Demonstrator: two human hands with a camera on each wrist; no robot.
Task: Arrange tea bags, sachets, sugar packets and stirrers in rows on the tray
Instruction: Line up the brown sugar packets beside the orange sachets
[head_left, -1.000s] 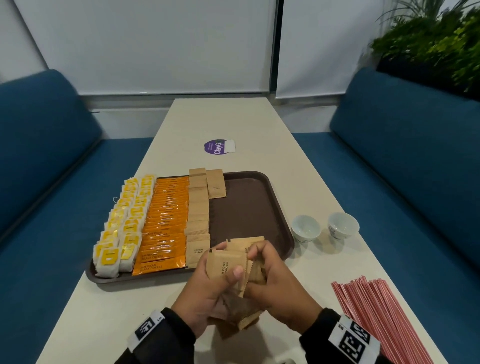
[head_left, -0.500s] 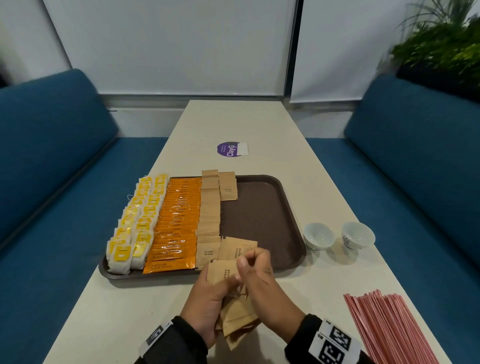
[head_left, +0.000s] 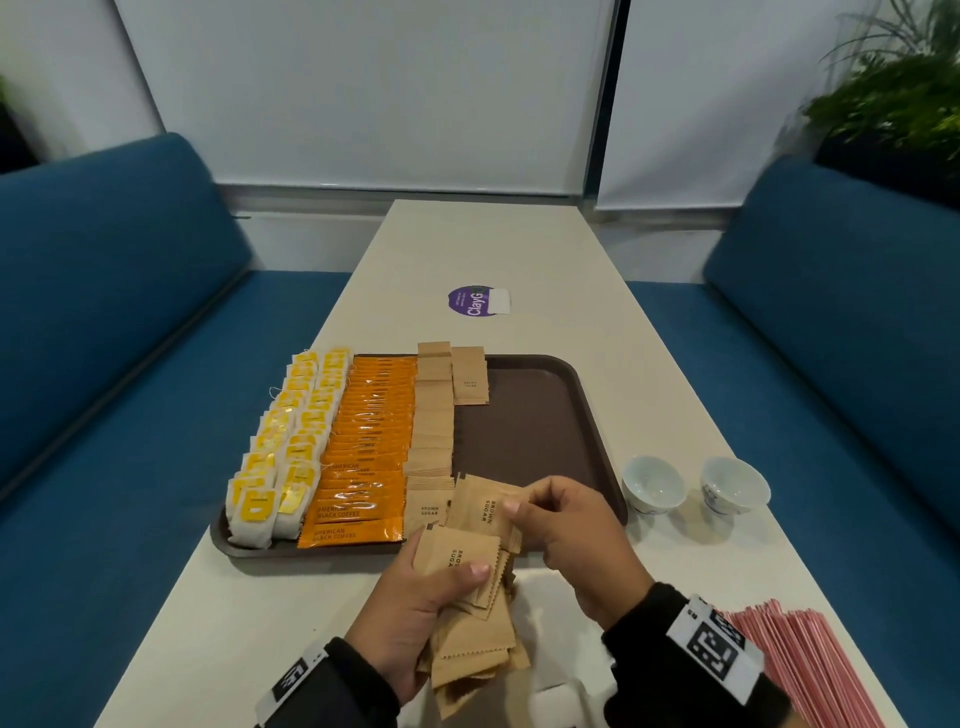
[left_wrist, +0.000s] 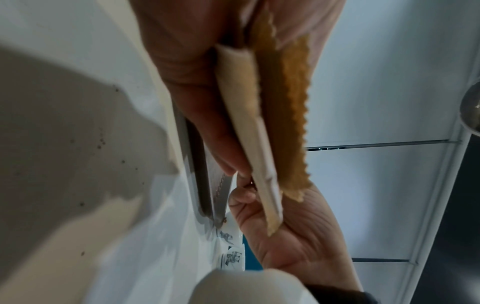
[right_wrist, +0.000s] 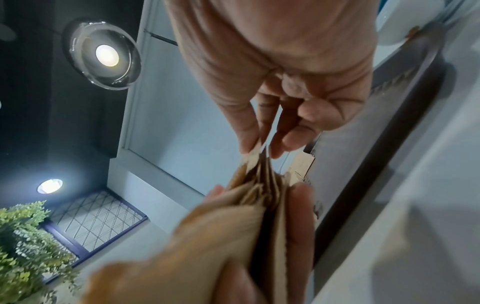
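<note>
A long cream desk (head_left: 483, 249) stands between two blue sofas (head_left: 104, 291). Behind it white blinds (head_left: 363, 93) cover the window. A green plant (head_left: 893, 98) is at the right. Round ceiling lamps (right_wrist: 106, 55) shine above.

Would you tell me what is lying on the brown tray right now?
On the tray: two rows of tea bags, orange coffee sachets, a brown sugar row and a second begun. Both hands hide part of its near edge.
</note>
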